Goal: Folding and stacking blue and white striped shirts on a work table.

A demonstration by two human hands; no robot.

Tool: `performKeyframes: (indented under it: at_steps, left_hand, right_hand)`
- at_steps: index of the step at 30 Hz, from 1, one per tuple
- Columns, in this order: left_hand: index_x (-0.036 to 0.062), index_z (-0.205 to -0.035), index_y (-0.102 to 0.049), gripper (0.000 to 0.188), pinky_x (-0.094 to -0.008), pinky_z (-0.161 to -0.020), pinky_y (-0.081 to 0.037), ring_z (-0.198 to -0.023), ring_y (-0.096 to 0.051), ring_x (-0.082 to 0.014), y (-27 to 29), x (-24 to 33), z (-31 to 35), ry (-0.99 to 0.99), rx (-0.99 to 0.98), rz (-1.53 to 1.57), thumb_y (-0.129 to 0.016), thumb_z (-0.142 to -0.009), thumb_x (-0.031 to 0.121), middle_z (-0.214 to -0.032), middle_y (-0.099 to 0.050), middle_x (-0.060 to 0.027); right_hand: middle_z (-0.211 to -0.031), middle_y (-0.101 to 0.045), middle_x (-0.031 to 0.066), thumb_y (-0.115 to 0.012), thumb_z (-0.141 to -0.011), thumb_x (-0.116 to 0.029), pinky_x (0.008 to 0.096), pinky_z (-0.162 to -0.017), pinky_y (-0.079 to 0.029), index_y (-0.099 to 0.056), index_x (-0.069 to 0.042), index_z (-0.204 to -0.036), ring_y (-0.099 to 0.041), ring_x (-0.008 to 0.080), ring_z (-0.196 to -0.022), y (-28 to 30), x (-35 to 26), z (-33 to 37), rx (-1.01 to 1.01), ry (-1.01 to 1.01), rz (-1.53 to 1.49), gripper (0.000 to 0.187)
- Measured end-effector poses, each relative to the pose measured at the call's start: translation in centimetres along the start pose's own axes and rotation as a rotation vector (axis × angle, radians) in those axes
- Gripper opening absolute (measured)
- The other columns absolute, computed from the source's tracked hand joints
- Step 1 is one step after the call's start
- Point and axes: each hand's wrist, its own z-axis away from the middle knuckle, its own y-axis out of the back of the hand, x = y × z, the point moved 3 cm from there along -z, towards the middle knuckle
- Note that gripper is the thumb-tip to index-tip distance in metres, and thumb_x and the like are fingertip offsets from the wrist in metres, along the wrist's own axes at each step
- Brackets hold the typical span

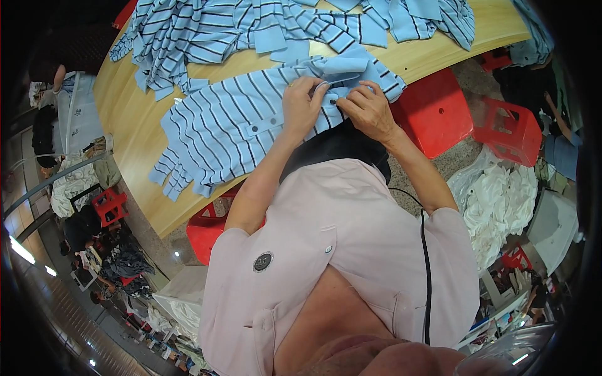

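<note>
Wooden surface point(135, 119) carries a striped blue shirt point(232, 125), its hem hanging off the near edge. Left hand point(303, 105) and right hand point(370, 109) both pinch its collar, the left also gripping a small metal tool point(322, 85); a slip might nick cloth or finger. Beyond the shirt lies a pile of striped shirts point(251, 28); right of it, red stools point(470, 119). Labels and packages: none discernible.

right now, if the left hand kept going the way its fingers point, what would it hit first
Most likely the right hand. The left hand has its fingers aimed rightward across the striped blue shirt, and the two hands almost meet there on the fabric fold. Depth is hard to judge, so it might just brush past.
</note>
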Motion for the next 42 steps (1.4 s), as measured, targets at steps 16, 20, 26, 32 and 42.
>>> performKeyframes:
  at_steps: [16, 20, 26, 32, 42]
  left_hand:
    - [-0.0020, -0.098, -0.075, 0.012, -0.0372, -0.070, -0.051, -0.078, -0.065, -0.0259, 0.5, -0.8, 0.2, -0.109, -0.048, 0.030, -0.079, -0.094, 0.009, -0.089, -0.070, -0.0130]
    - [-0.0023, -0.098, -0.075, 0.013, -0.0375, -0.071, -0.050, -0.078, -0.065, -0.0249, 0.5, -0.6, -0.2, -0.031, -0.065, 0.031, -0.078, -0.095, 0.010, -0.090, -0.070, -0.0125]
    - [-0.0021, -0.099, -0.075, 0.016, -0.0355, -0.069, -0.051, -0.079, -0.067, -0.0232, 0.4, -0.9, -0.2, 0.059, -0.127, 0.137, -0.079, -0.094, 0.013, -0.091, -0.071, -0.0121]
    - [-0.0002, -0.102, -0.075, 0.016, -0.0387, -0.069, -0.050, -0.079, -0.066, -0.0300, 0.4, -0.9, -0.6, 0.017, -0.197, 0.093, -0.075, -0.096, 0.015, -0.092, -0.072, -0.0147]
    - [-0.0023, -0.104, -0.073, 0.013, -0.0391, -0.074, -0.050, -0.083, -0.066, -0.0312, 0.4, -1.3, 0.0, -0.036, -0.132, 0.177, -0.074, -0.097, 0.009, -0.091, -0.071, -0.0158]
  right_hand:
    - [-0.101, -0.066, 0.0019, -0.068, -0.088, -0.011, 0.0549, -0.117, -0.040, -0.075, -0.011, -0.111, -0.065, 0.0216, -0.108, -0.4, 0.2, -3.2, -0.145, -0.005, 0.037, 0.024]
    - [-0.099, -0.066, 0.0022, -0.068, -0.088, -0.010, 0.0510, -0.115, -0.042, -0.074, -0.008, -0.112, -0.065, 0.0210, -0.105, -0.7, 0.5, -3.1, -0.120, 0.063, 0.043, 0.024]
    - [-0.093, -0.068, 0.0008, -0.071, -0.086, -0.009, 0.0466, -0.111, -0.047, -0.076, -0.005, -0.107, -0.067, 0.0176, -0.092, -0.4, 0.4, -2.4, 0.062, 0.151, 0.010, 0.022]
    - [-0.088, -0.067, 0.0012, -0.073, -0.083, -0.008, 0.0463, -0.107, -0.050, -0.074, -0.006, -0.099, -0.068, 0.0185, -0.087, 0.2, -0.1, -3.5, 0.119, 0.175, -0.027, 0.016]
    - [-0.092, -0.067, 0.0064, -0.071, -0.083, -0.010, 0.0433, -0.097, -0.054, -0.072, -0.004, -0.100, -0.067, 0.0236, -0.092, 0.4, 0.3, -4.3, 0.027, 0.236, -0.062, 0.018]
